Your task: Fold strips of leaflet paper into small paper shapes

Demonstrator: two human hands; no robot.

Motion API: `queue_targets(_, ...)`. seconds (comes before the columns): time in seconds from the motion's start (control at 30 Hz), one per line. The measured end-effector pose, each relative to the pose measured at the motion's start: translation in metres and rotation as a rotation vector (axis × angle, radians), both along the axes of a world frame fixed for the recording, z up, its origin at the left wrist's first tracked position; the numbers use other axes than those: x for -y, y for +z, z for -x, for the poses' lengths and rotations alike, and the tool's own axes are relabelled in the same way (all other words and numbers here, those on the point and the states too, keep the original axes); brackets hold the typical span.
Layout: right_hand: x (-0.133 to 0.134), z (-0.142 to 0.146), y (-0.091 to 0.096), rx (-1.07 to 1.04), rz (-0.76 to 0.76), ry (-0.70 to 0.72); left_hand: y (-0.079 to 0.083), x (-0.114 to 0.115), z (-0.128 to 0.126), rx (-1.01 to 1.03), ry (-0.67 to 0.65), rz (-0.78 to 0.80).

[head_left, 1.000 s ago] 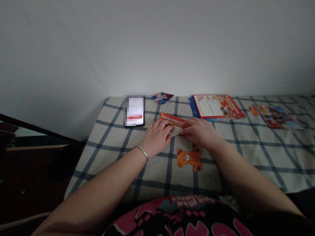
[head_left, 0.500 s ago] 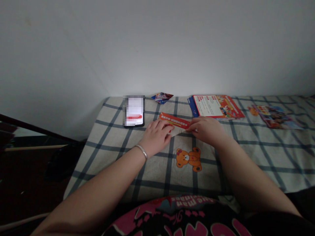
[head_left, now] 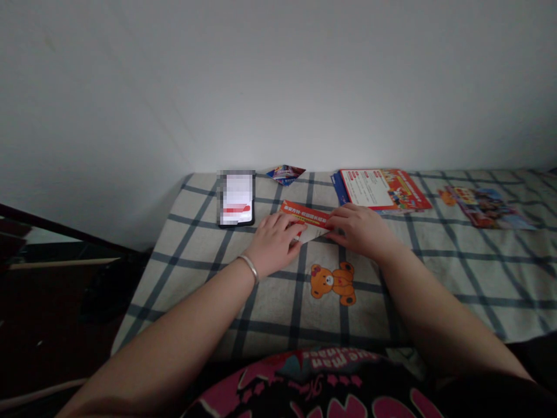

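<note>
A folded orange leaflet [head_left: 305,213] lies on the checked cloth [head_left: 278,302] between my two hands. My left hand [head_left: 273,242], with a silver bangle at the wrist, lies on the leaflet's left part with fingers pressed flat together. My right hand [head_left: 362,231] presses its fingertips on the leaflet's right end, fingers curled. Part of the paper's pale underside shows between the hands.
A lit phone [head_left: 236,198] lies left of the leaflet. A small folded paper shape [head_left: 285,173] sits by the wall. A stack of red and blue leaflets [head_left: 379,189] and another colourful leaflet [head_left: 487,208] lie to the right. The cloth's left edge drops to a dark floor.
My right hand slid right along the leaflet, then came back a little to its right end. My left hand has stayed on the left part.
</note>
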State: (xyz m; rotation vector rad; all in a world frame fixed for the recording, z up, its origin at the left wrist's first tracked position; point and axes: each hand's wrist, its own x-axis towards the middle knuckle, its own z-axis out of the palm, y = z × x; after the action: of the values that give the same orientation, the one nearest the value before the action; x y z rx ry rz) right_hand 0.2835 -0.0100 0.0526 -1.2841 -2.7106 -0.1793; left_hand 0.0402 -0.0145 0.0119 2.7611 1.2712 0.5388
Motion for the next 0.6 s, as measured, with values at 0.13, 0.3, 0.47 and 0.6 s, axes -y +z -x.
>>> queue_targets(0.13, -0.003, 0.0, -0.008, -0.052, -0.013, 0.081, 0.001, -0.001, 0.0, -0.003, -0.011, 0.003)
queue_targets(0.3, -0.002, 0.004, -0.008, -0.003, -0.012, 0.134, 0.001, -0.001, 0.0, 0.011, -0.024, -0.023)
queue_targets(0.47, -0.002, 0.008, -0.009, 0.015, -0.04, 0.116, -0.001, -0.005, 0.0, 0.055, -0.118, -0.039)
queue_targets(0.6, 0.0, 0.012, -0.012, -0.051, -0.053, 0.117, 0.0, -0.007, -0.001, 0.066, -0.182, -0.055)
